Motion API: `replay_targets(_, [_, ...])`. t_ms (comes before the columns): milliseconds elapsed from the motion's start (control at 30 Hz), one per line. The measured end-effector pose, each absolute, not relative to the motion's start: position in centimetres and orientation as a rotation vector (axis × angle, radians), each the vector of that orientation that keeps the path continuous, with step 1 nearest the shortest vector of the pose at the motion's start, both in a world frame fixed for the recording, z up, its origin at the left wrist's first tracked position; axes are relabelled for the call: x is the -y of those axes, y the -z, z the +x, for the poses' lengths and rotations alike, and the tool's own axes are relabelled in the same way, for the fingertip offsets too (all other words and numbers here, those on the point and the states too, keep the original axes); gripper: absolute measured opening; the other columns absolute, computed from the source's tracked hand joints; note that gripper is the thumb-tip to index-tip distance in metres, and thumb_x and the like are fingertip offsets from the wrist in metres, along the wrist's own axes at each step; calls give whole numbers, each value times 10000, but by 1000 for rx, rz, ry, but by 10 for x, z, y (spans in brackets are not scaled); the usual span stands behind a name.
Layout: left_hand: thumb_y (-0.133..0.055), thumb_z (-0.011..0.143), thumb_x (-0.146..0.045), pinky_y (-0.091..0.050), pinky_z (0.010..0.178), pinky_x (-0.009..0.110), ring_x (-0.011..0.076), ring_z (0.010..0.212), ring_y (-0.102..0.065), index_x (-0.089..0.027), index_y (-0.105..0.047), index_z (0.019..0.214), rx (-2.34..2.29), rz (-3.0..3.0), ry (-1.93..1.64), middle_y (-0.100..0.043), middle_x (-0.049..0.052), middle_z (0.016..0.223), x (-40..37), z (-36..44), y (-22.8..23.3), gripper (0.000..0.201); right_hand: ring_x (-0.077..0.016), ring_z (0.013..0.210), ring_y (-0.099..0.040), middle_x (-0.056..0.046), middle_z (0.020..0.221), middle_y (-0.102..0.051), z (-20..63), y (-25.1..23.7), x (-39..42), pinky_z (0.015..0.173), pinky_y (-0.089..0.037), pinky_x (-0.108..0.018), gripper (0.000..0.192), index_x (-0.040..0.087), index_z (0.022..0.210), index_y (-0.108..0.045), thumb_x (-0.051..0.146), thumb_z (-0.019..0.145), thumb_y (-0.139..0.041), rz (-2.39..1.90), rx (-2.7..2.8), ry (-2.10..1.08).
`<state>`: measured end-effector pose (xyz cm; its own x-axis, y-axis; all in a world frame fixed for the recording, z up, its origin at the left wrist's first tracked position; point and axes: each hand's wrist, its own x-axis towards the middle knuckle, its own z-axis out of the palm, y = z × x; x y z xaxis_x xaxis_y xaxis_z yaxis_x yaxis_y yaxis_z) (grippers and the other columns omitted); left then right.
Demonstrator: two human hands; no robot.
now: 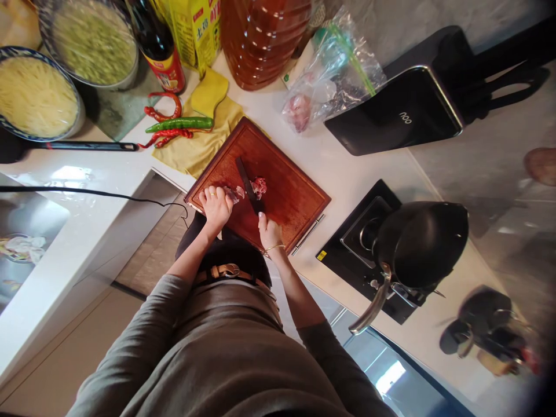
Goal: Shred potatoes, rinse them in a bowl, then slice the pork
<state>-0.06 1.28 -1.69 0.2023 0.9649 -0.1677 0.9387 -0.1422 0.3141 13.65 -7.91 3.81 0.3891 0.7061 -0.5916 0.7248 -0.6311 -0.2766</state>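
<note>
- On the cutting board (289,194), the right hand (270,233) is closing around the handle of the knife (244,174), presumably for blade control.
- Near the board's left corner, the left hand (216,207) is gripping the meat piece (233,195), likely steadying it beside the blade.
- Mid-board, cut meat (259,185) is lying against the blade.
- Beyond the board's upper-left edge, a green chilli (179,124) is resting on yellow cloth (176,159), seemingly kept off the cutting surface.

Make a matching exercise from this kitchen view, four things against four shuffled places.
Things:
1. Knife
2. Wok
3. Green chilli
4. Meat

Places:
A. Among red chillies
B. On the wooden cutting board
C. In the right hand
D. On the black stove

Pairs: 1-C, 2-D, 3-A, 4-B
</note>
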Motion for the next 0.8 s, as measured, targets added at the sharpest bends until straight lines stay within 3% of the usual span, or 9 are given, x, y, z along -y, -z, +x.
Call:
replay_targets(400, [-383, 858, -295, -301, 921, 507, 318, 1014, -508, -110, -564, 912, -1774, 2162, -193, -581, 179, 986, -12, -3, 20, 265, -204, 755, -655, -126, 837, -710, 131, -50, 82, 624, -365, -249, 544, 162, 952, -682, 508, 939, -262, 2464, -1286, 1014])
replay_targets(600, [-394, 879, -303, -265, 969, 525, 318, 1180, -462, -181, -612, 1045, -1370, 2287, -221, -570, 162, 1199, -6, -9, 12, 300, -160, 724, -650, -99, 748, -707, 133, -50, 87, 633, -380, -225, 663, 160, 817, -695, 449, 966, -118, 2515, -1300, 1220])
replay_targets(800, [-321, 891, -190, -270, 1005, 535, 300, 1258, -419, -177, -570, 1198, -1126, 2395, -96, -581, 142, 1231, 5, 1, 8, 396, -195, 787, -649, -119, 854, -706, 149, -62, 73, 631, -353, -238, 552, 162, 1000, -660, 511, 943, -237, 2357, -1365, 1002])
